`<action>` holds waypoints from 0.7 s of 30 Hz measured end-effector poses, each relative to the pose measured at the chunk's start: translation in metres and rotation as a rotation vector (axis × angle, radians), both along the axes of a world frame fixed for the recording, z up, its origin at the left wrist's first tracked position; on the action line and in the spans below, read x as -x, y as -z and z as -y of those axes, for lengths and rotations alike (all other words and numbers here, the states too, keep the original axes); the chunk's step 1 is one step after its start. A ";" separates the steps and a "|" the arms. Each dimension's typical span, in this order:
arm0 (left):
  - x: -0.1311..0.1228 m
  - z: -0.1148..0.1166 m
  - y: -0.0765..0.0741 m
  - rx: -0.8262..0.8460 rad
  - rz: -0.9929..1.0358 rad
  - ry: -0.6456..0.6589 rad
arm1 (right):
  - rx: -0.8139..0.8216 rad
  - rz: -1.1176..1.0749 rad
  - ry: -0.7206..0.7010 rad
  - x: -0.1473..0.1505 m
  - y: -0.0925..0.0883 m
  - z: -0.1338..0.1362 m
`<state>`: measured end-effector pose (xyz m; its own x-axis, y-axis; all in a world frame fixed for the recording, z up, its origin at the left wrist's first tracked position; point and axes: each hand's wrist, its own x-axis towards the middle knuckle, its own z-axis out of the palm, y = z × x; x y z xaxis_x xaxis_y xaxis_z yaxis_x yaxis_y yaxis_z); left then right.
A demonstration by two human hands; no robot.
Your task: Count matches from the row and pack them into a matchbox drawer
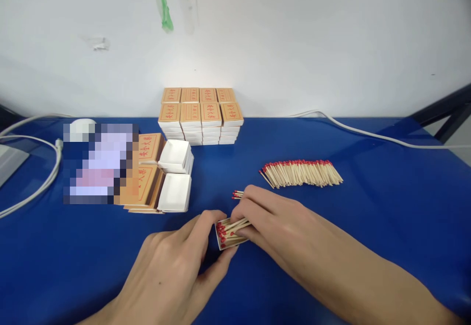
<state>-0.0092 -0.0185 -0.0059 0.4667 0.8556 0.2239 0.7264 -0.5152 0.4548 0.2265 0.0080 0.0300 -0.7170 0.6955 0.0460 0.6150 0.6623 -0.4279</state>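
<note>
A small white matchbox tray point(218, 239) holds red-tipped matches point(227, 231), their heads toward the left. My left hand point(180, 256) grips the tray's left end between thumb and fingers. Over its right part, my right hand point(268, 217) is closed on several matches that lie at the tray's opening; its fingers hide that end. A few loose matches point(237, 194) rest on the table just beyond my right fingers. Farther right lies a wide row of matches point(301, 174), heads pointing away from me.
Left of centre are stacked white empty trays point(175, 192) beside flat orange matchbox sleeves point(142, 185). Closed matchboxes point(200, 116) stand piled against the wall. A blurred-out phone-like item point(101, 163), a white mouse-shaped object point(83, 129) and white cables point(55, 168) occupy the left side of the blue table point(368, 207).
</note>
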 end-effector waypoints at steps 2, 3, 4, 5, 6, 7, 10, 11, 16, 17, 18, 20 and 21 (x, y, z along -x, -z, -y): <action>0.000 0.000 -0.001 0.020 0.023 0.002 | -0.052 0.023 -0.013 0.004 0.001 0.001; -0.001 0.000 -0.001 0.029 0.034 0.003 | -0.071 0.025 -0.015 0.006 0.001 0.001; -0.001 -0.001 -0.002 0.034 0.042 0.003 | -0.083 0.023 -0.014 0.008 0.000 0.002; -0.002 -0.001 -0.001 0.036 0.046 0.001 | -0.088 0.020 -0.012 0.009 0.000 0.002; -0.002 -0.001 -0.001 0.030 0.048 -0.002 | -0.087 0.019 -0.010 0.010 -0.001 0.002; -0.002 -0.001 -0.001 0.025 0.048 -0.004 | -0.083 0.016 -0.008 0.011 -0.002 0.002; -0.002 -0.001 0.000 0.026 0.044 0.001 | -0.055 0.011 -0.012 0.012 -0.004 0.001; -0.001 -0.001 0.000 0.028 0.044 0.003 | -0.049 0.008 -0.016 0.012 -0.004 0.001; -0.002 -0.001 -0.001 0.022 0.051 -0.006 | -0.020 -0.006 -0.020 0.007 -0.001 -0.001; -0.002 -0.001 -0.001 0.024 0.054 -0.016 | -0.002 -0.016 0.002 0.005 -0.001 -0.002; -0.002 -0.001 -0.002 0.028 0.056 -0.025 | 0.017 -0.027 0.026 0.003 -0.001 -0.003; -0.003 0.000 -0.002 0.042 0.059 -0.041 | 0.049 -0.039 0.057 0.000 -0.001 -0.005; -0.004 0.000 -0.003 0.046 0.059 -0.048 | 0.060 -0.044 0.059 -0.001 -0.001 -0.006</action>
